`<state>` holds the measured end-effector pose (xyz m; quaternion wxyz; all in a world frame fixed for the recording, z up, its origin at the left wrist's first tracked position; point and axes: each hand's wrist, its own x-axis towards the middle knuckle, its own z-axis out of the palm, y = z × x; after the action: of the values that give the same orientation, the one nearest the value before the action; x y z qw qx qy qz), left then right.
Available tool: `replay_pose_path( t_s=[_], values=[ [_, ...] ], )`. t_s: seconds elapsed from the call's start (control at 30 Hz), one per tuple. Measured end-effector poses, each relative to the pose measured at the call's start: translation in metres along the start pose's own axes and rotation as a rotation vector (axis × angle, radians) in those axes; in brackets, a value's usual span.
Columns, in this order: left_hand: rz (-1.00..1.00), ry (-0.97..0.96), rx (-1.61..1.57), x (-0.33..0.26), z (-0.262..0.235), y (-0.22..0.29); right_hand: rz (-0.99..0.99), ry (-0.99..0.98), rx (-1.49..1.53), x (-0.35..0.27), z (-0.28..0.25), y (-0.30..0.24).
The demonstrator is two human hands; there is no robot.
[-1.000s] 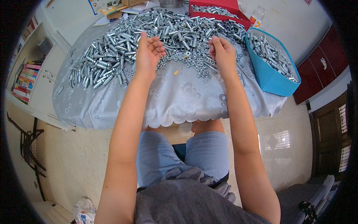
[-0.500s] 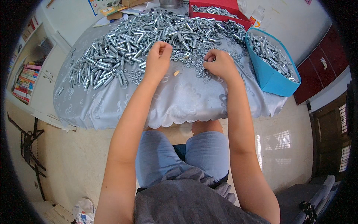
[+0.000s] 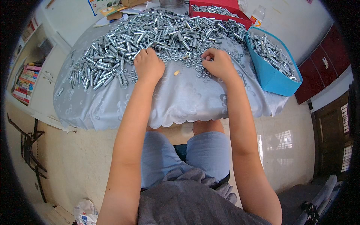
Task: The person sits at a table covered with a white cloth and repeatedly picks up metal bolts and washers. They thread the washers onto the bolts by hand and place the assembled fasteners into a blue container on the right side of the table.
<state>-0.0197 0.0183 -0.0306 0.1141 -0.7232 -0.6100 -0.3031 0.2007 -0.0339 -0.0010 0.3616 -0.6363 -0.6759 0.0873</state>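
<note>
A broad heap of silvery metal sleeve anchors (image 3: 112, 56) covers the back of the table. In front of it lie many small hex nuts or washers (image 3: 193, 62). My left hand (image 3: 149, 65) is back-up at the heap's front edge, fingers curled down and their tips hidden. Over the loose nuts, my right hand (image 3: 218, 62) has its thumb and fingers bent together. Whatever either hand grips is too small or too hidden to name. A small tan piece (image 3: 176, 73) lies on the cloth between my hands.
A silvery patterned tablecloth (image 3: 180, 103) covers the table. To the right stands a blue bin (image 3: 283, 84) filled with anchors. Behind the heap are a red box (image 3: 243, 18) holding more anchors, a clear plastic bottle (image 3: 258, 17) and a metal pot (image 3: 171, 3).
My left hand has moved left and slightly nearer, turning its back upward, toward the front of the heap. My right hand has shifted only slightly left, staying over the nuts.
</note>
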Motion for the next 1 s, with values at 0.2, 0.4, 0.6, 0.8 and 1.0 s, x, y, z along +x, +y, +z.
replay_pose_path(
  t_s=[0.2, 0.4, 0.6, 0.8, 1.0],
  values=[
    [0.018, -0.017, -0.01, 0.001, -0.008, 0.003, -0.032, 0.105, 0.086, 0.005, 0.005, 0.007],
    [0.018, -0.004, -0.121, 0.002, -0.005, -0.002, -0.071, 0.162, 0.128, 0.006, 0.005, 0.005],
    [0.116, 0.039, -0.431, 0.004, -0.007, 0.005, -0.054, 0.259, 0.374, 0.007, 0.005, -0.007],
    [-0.048, -0.362, -1.264, 0.007, -0.014, 0.026, -0.069, 0.066, 0.922, 0.009, 0.006, -0.017],
    [-0.285, -0.529, -1.642, 0.009, -0.029, 0.029, -0.053, -0.012, 1.007, 0.004, -0.003, -0.029]
  ],
)
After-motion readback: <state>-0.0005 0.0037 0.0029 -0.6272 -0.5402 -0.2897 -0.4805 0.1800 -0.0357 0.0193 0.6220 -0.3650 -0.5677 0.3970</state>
